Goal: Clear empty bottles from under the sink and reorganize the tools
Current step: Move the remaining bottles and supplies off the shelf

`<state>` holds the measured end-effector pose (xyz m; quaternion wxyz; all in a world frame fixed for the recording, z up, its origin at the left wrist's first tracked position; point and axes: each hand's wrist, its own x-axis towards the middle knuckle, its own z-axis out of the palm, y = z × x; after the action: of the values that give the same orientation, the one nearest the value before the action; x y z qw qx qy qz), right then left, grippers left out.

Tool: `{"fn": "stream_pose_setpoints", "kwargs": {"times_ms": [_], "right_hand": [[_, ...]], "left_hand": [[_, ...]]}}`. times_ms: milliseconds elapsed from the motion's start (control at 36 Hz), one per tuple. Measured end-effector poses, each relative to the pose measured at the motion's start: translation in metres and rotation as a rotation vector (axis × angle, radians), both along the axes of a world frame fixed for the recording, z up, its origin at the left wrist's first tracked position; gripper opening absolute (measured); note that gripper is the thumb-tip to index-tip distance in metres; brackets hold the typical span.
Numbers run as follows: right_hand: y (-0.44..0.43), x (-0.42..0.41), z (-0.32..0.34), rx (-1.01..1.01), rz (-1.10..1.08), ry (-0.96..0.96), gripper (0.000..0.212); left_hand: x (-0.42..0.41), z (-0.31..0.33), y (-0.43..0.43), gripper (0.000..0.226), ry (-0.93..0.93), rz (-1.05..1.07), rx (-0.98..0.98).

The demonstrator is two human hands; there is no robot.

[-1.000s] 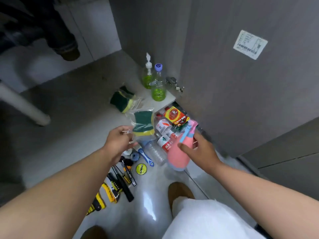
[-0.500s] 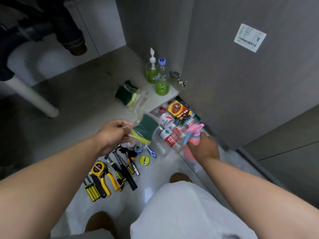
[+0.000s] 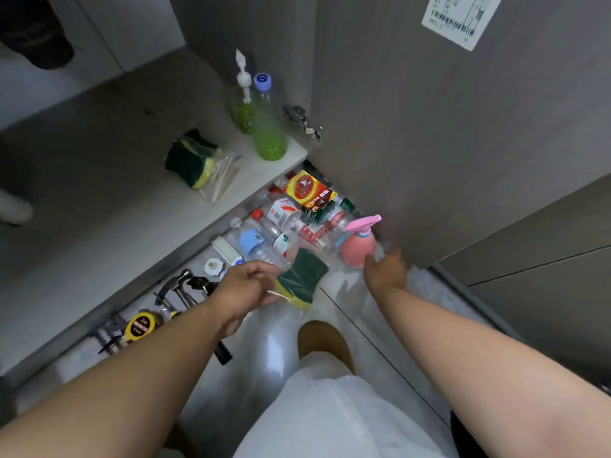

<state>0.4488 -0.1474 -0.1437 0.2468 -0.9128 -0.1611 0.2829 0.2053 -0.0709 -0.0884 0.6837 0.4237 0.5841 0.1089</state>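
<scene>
My left hand [image 3: 244, 287] pinches a clear bag holding a green-and-yellow sponge [image 3: 302, 279] just above the floor. A pink spray bottle [image 3: 358, 244] stands upright on the floor beside the open cabinet door [image 3: 429, 143]. My right hand [image 3: 386, 269] sits at the bottle's lower right, thumb against its base and fingers loose. Several empty plastic bottles [image 3: 281, 226] lie in a pile between the cabinet edge and the spray bottle. Tools lie in a row on the floor at left, among them a yellow tape measure [image 3: 142, 323] and a hammer [image 3: 180, 285].
On the cabinet floor [image 3: 132, 193] stand a pump bottle [image 3: 243, 107] and a green-filled bottle [image 3: 269, 133], with a second bagged sponge pack [image 3: 193, 160] nearby. A red-and-yellow box [image 3: 307, 190] lies on the bottle pile. My shoe [image 3: 322, 335] is on the shiny floor.
The pink spray bottle went from being carried in my right hand to standing on the floor by the door. My left hand with the bagged sponge moved lower and right.
</scene>
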Motion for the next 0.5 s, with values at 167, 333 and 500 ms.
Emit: {"fn": "stream_pose_setpoints", "kwargs": {"times_ms": [167,333,500], "right_hand": [[-0.027,-0.042,0.009,0.150,-0.029,0.939,0.049],[-0.043,-0.047,-0.006,0.134,-0.102,0.899,0.039],[-0.060,-0.018,-0.027,-0.046,-0.155,0.493,0.060]], "left_hand": [[0.002,-0.016,-0.025,0.026,0.028,-0.003,-0.042],[0.015,-0.014,-0.044,0.029,-0.005,-0.043,-0.082],[0.010,-0.006,-0.030,0.027,0.166,-0.206,0.062]]}}
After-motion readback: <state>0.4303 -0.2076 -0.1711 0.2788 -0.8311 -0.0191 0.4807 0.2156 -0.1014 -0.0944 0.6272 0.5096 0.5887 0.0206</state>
